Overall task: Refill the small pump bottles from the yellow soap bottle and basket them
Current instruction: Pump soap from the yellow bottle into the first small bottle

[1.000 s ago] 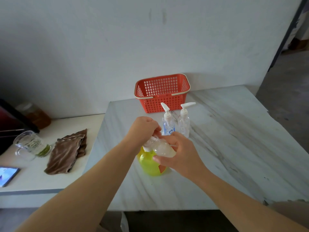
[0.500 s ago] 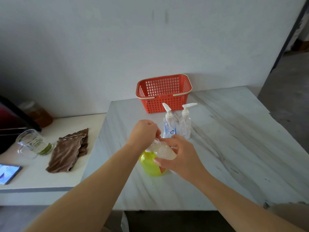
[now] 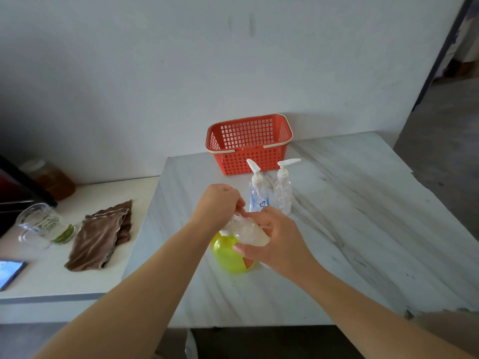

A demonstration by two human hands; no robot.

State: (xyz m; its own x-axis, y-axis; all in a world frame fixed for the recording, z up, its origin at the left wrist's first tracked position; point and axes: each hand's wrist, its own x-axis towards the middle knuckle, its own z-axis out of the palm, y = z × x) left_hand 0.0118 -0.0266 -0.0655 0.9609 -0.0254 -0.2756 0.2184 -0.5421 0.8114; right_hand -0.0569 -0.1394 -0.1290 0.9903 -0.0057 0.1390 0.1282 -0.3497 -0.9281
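A yellow soap bottle (image 3: 228, 257) stands on the marble table (image 3: 350, 229), partly hidden by my hands. My right hand (image 3: 277, 239) grips a small clear bottle (image 3: 250, 233), tilted on its side above the yellow one. My left hand (image 3: 217, 203) is closed around that small bottle's white pump top, which is mostly hidden. Two more small pump bottles stand upright just beyond: one with a blue heart label (image 3: 259, 193) and a clear one (image 3: 283, 193). The orange basket (image 3: 248, 143) sits behind them against the wall.
A lower white side table (image 3: 51, 275) on the left carries a brown cloth (image 3: 101, 234), a glass jug (image 3: 41, 225), a phone (image 3: 9, 273) and an amber jar (image 3: 53, 178). The marble table's front edge lies near my forearms.
My hands stay together on the small bottle over the yellow one, with only a slight shift. The other bottles and the basket have not moved.
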